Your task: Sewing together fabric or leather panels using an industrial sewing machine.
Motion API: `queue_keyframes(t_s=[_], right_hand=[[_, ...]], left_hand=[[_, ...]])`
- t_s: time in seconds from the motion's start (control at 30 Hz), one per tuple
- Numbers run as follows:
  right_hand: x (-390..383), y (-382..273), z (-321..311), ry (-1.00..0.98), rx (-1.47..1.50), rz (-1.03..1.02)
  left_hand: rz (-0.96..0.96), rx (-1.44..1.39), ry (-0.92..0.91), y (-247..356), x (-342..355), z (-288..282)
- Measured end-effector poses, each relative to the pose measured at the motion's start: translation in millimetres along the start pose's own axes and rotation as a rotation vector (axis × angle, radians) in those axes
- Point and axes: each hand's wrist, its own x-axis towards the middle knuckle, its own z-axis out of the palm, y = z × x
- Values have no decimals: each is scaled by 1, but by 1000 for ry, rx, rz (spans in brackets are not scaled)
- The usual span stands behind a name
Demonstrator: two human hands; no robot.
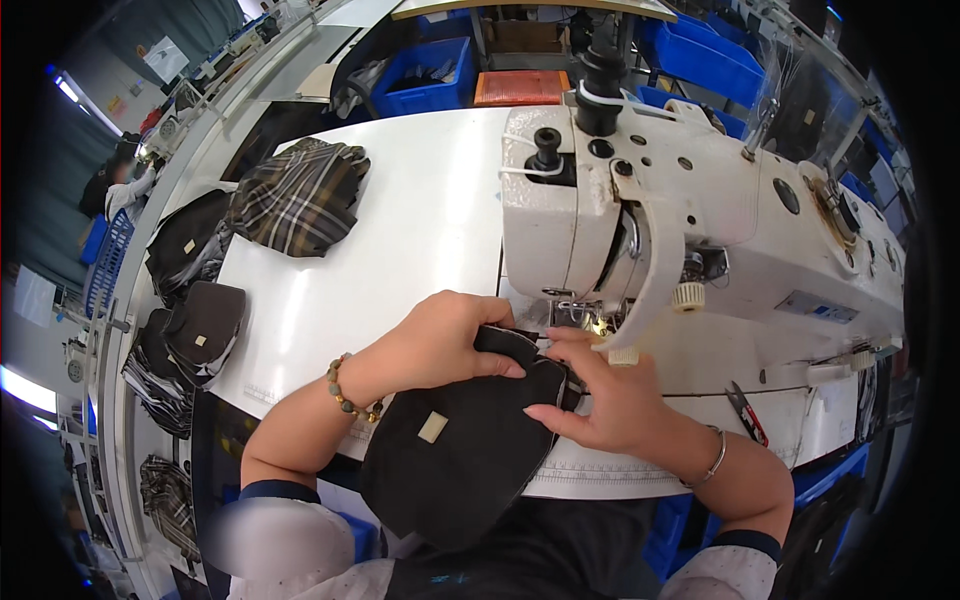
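Observation:
A dark brown fabric piece (460, 450) with a small cream label hangs over the table's front edge, its upper edge close to the needle area of a white sewing machine (560, 230). My left hand (455, 340) pinches the folded upper edge of this piece, thumb on top. From the other side, my right hand (605, 390) grips the piece's right edge between thumb and fingers, just in front of the presser foot (598, 322). Layers of cloth meet between the two hands; their exact fold is hidden by the fingers.
Plaid cloth (300, 195) lies on the white table (430, 190) at the far left. Dark labelled pieces (208, 330) are stacked by the left edge. Red-handled snips (747, 415) rest right of my right hand. Blue bins (430, 80) stand behind. Another person (128, 190) sits far left.

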Motion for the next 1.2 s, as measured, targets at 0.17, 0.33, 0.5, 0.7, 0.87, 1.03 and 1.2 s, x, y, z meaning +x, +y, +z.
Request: queue_keyframes(t_s=[0.17, 0.33, 0.5, 0.7, 0.87, 1.03, 1.2], right_hand=[[-6, 1, 4, 37, 78, 31], [-4, -2, 3, 61, 122, 54], [-3, -7, -1, 50, 201, 166], [-4, -8, -3, -5, 194, 333], [-3, -7, -1, -32, 379, 282], [-6, -3, 6, -51, 609, 307], [-9, -2, 8, -86, 785, 363]], left_hand=[[7, -83, -42, 11, -6, -12], [-11, -143, -119, 13, -7, -16], [-41, -265, -183, 9, -4, -19], [-89, -341, -244, 4, -2, -21], [-70, -347, -247, -1, -3, -16], [-23, -343, -255, -3, -3, -12], [29, -357, -292, -2, -2, -13]])
